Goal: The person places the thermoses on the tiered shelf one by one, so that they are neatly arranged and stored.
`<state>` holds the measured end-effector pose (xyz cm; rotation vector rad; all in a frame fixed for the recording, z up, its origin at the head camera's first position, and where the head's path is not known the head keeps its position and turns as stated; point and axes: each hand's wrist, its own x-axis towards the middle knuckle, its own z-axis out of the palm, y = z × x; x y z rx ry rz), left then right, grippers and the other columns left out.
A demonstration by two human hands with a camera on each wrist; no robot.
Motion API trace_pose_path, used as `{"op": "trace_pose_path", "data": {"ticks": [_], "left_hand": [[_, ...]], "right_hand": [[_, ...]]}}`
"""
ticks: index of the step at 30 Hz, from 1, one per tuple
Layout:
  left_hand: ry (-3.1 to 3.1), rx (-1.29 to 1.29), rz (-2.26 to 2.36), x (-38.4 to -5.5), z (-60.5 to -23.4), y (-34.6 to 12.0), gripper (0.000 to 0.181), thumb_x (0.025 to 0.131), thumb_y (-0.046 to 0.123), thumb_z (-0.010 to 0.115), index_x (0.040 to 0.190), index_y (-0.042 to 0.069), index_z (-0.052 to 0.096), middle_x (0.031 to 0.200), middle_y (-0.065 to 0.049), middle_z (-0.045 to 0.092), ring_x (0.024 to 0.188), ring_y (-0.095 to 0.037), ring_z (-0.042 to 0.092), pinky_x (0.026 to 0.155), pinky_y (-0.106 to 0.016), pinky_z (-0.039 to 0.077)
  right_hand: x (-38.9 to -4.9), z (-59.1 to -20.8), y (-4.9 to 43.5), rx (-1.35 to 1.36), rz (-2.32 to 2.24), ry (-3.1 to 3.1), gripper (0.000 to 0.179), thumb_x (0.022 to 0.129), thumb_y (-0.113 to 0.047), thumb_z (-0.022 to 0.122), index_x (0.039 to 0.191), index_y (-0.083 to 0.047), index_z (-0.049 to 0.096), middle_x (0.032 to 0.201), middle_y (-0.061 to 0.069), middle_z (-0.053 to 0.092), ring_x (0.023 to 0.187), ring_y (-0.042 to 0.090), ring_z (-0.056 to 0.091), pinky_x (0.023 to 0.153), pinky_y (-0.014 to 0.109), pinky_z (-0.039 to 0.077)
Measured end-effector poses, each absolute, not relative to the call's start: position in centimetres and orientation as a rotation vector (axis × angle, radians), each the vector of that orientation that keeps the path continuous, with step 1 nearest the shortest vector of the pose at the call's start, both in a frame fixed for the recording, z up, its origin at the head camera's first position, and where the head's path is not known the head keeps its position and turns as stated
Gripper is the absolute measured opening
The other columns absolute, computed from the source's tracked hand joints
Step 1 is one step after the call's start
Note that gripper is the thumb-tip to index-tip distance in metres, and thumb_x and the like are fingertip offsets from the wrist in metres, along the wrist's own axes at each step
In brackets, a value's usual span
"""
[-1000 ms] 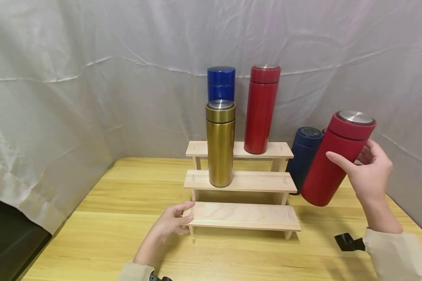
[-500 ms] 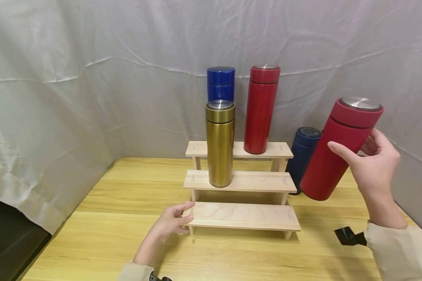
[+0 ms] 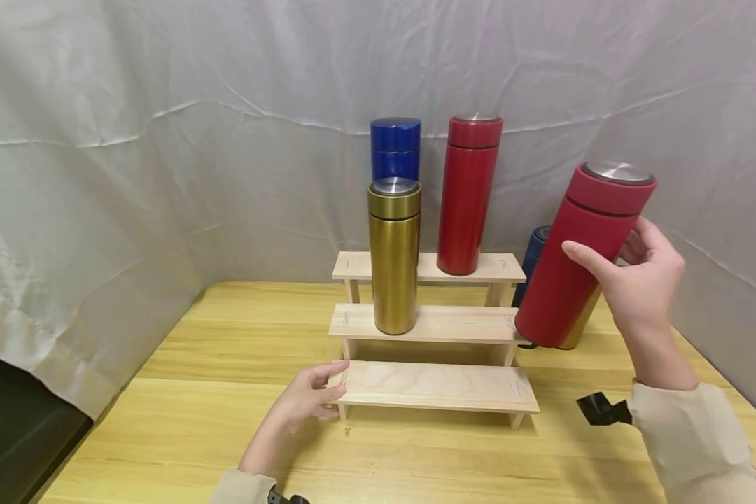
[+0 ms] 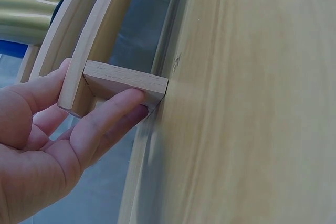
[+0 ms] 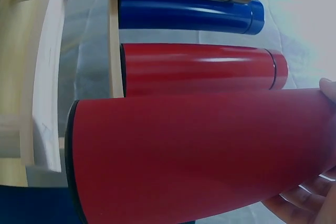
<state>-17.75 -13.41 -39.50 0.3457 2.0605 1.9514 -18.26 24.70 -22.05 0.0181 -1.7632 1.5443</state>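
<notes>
My right hand (image 3: 645, 294) grips a matte red thermos (image 3: 582, 255) with a steel-topped lid. It hangs tilted in the air, its base beside the right end of the middle step; in the right wrist view this red thermos (image 5: 199, 150) fills the lower half. With thumb and fingers, my left hand (image 3: 309, 395) holds the left end of the lowest step of a three-step wooden stand (image 3: 435, 385). The left wrist view has the fingers against the stand's leg (image 4: 126, 80). A gold thermos (image 3: 393, 266) stands upright on the middle step.
On the top step are a blue thermos (image 3: 395, 150), partly hidden, and a glossy red thermos (image 3: 470, 196). Behind the held one, a dark blue thermos (image 3: 529, 262) and another gold thermos (image 3: 582, 325) stand on the table (image 3: 227, 336). Grey cloth (image 3: 258, 189) hangs behind.
My right hand has lifted the red thermos, then carried it left towards the stand. It now covers more of the dark blue thermos, and a gold one shows behind. The left hand stays put.
</notes>
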Motion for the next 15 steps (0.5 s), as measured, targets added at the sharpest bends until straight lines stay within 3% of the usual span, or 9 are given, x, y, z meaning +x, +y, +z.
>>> {"op": "trace_pose_path", "data": {"ticks": [15], "left_hand": [[2.061, 0.351, 1.948, -17.8, -39.5, -13.4, 0.050, 0.086, 0.003, 0.057, 0.130, -0.009, 0.037, 0.135, -0.033, 0.024, 0.099, -0.037, 0.053, 0.076, -0.048, 0.051]], "right_hand": [[-19.9, -22.7, 21.5, 0.110, 1.409, -1.886, 0.054, 0.067, -0.011, 0.078, 0.117, -0.012, 0.058, 0.092, -0.004, 0.061, 0.079, 0.011, 0.056, 0.067, 0.015, 0.048]]}}
